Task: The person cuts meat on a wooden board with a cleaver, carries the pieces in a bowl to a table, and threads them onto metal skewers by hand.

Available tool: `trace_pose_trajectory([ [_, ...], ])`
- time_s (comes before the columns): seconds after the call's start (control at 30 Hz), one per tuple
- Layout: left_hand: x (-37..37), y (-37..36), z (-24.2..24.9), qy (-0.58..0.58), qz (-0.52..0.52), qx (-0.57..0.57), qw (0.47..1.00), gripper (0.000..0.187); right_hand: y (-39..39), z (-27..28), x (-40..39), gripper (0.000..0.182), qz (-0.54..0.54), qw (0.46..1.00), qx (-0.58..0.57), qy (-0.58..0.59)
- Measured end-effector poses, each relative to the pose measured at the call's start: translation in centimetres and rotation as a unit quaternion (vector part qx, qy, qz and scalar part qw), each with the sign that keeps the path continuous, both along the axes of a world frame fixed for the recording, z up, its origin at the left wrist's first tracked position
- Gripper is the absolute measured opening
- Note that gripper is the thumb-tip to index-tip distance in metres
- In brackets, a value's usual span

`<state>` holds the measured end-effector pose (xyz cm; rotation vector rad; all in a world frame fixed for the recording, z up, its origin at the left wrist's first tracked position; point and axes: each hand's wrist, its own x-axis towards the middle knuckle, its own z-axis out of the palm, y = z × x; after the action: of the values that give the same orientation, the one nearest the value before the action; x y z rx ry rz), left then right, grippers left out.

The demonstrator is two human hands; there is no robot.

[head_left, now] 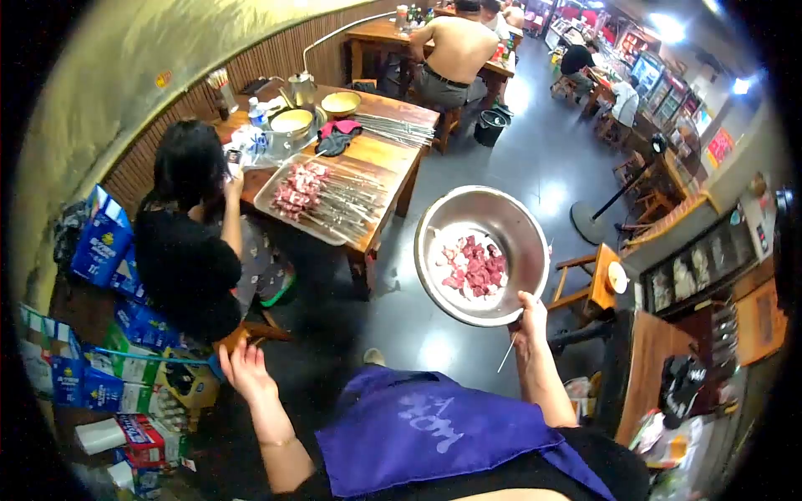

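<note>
My right hand (530, 319) grips the near right rim of a large metal basin (528, 230), which is tilted toward me. Chunks of raw red meat and paler, fatty pieces (474, 267) lie in its bottom. A thin skewer (506, 354) sticks out below that hand. My left hand (247, 372) is off to the left with its fingers apart and nothing visible in it, near a wooden stool (266, 332). On the wooden table (393, 159) ahead, a tray (334, 239) carries many skewers threaded with meat (299, 190).
A seated person (180, 242) holding a phone (233, 159) is at the table's left side. Bare skewers (391, 129), yellow bowls (341, 102) and a kettle (302, 88) stand on it. Boxes (104, 242) line the left wall. A black bucket (491, 127) and a wooden chair (591, 282) are on the floor.
</note>
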<state>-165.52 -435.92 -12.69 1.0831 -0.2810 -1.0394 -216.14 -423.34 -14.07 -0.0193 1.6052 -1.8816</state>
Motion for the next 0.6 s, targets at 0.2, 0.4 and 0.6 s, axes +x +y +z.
trace_pose_trajectory([
  [0.2, -17.4, -20.4, 4.5, -0.021, -0.34, -0.034, 0.94, 0.048, -11.7, 4.8, -4.3, 0.031, -0.009, 0.997, 0.014, 0.072],
  [0.4, -34.7, -30.5, 0.3, -0.156, -0.448, -0.083, 0.876, 0.057, -27.5, 2.4, -12.3, 0.032, 0.115, 0.993, -0.006, 0.029],
  [0.6, -40.1, -38.3, -4.4, -0.106, -0.296, 0.019, 0.949, 0.053, -46.9, -2.3, -18.3, 0.04, 0.373, 0.924, 0.033, 0.071],
])
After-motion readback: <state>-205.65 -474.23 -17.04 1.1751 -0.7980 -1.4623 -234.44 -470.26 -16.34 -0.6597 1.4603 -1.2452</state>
